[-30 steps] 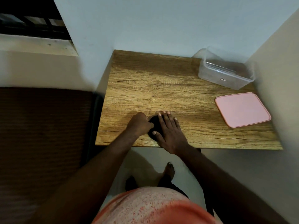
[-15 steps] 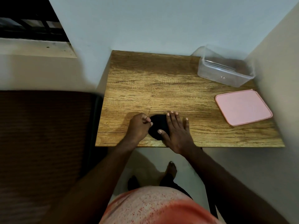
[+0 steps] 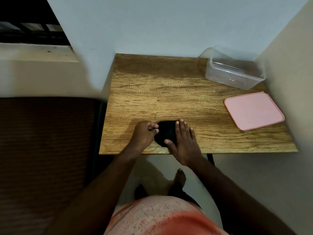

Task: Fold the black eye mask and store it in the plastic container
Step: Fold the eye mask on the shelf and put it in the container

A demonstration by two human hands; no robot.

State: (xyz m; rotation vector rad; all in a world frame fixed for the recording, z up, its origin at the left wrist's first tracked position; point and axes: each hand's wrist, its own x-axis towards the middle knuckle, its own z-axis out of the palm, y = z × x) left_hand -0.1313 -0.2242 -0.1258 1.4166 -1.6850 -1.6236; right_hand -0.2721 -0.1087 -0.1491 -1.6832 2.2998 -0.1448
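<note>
The black eye mask (image 3: 166, 133) lies folded into a small dark bundle near the front edge of the wooden table (image 3: 169, 92). My right hand (image 3: 183, 141) lies flat with its fingers spread, pressing on the mask's right side, thumb across its lower edge. My left hand (image 3: 144, 134) is curled at the mask's left edge, fingertips pinched against the fabric. The clear plastic container (image 3: 234, 74) stands open at the table's back right corner, far from both hands.
A pink lid (image 3: 254, 110) lies flat on the right side of the table, in front of the container. Walls close in behind and to the right. A dark brown surface (image 3: 45, 141) lies to the left of the table.
My right hand has slid to the right, uncovering more of the mask. My left hand has shifted slightly left while staying at the mask's edge.
</note>
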